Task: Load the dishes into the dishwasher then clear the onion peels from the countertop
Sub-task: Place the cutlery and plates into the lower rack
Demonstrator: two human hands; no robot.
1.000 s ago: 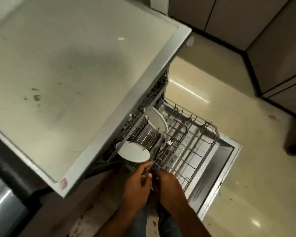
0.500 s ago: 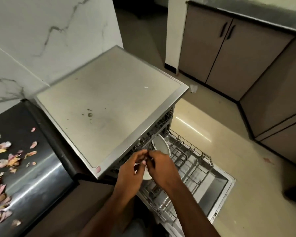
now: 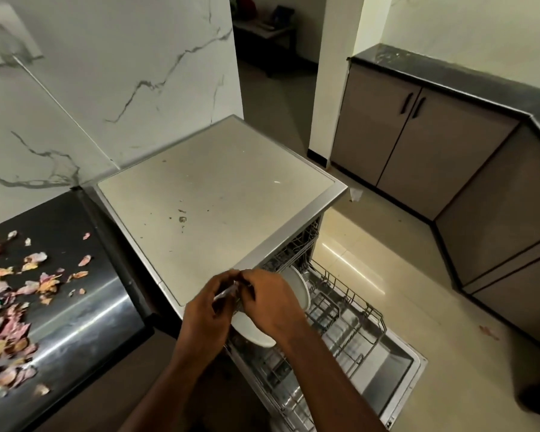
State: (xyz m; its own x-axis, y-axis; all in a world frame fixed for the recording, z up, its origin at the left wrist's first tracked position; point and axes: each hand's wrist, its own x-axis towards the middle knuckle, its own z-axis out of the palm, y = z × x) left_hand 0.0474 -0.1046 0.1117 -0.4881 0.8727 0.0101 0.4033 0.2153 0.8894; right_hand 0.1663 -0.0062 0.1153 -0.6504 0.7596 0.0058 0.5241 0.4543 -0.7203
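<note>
Far left: black glossy countertop [image 3: 66,310], polished, streaked with reflected light; onion peels [image 3: 10,294], pink and amber, papery, curled, scattered over its left part. Behind: white marble-veined wall [image 3: 106,73], grey streaks.

Centre: dishwasher [image 3: 212,207], flat beige top, dusty, speckled with dark marks, brushed-metal edging; door [image 3: 396,372] dropped open toward the floor. Lower rack [image 3: 340,310], grey wire grid, pulled out over the door; white round plate [image 3: 298,289] standing on edge in it, second white dish [image 3: 250,332] below the hands, partly hidden.

Centre foreground: left hand [image 3: 206,316] and right hand [image 3: 272,304], fingers curled, fingertips meeting above the rack, pinching a small thin pale object [image 3: 228,293] between them; kind not discernible.

Right: glossy cream tiled floor [image 3: 402,254]; taupe cabinet [image 3: 399,145], flat doors, black handles, under a black stone top [image 3: 449,76]. Dark doorway [image 3: 272,42] behind.
</note>
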